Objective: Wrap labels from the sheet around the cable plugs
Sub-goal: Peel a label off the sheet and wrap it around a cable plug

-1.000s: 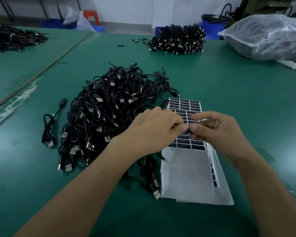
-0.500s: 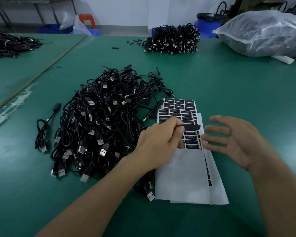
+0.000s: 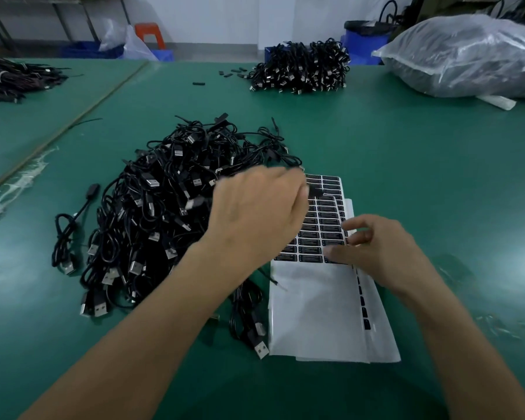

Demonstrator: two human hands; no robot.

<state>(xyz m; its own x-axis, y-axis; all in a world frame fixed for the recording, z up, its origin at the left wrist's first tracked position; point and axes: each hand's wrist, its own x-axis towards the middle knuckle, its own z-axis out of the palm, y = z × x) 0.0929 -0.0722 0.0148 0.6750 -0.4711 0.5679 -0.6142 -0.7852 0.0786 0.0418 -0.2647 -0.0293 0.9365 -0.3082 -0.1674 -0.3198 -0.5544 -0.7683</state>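
Sheet [image 3: 325, 221] under right hand [image 3: 376, 247], left hand [image 3: 255, 213] alongside

Black, silver-plugged cables [image 3: 152, 213] are piled left of the left hand [image 3: 255, 218], by which a black label [image 3: 315, 191] is pinched. A white, black-gridded sheet [image 3: 315, 313] is seen beneath the right hand [image 3: 376, 253].

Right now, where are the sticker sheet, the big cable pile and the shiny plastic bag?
sticker sheet [image 3: 315, 313], head view, on its blank white lower part.
cable pile [image 3: 164, 207], head view, middle of the tangle.
plastic bag [image 3: 467, 56], head view, its crinkled top side.
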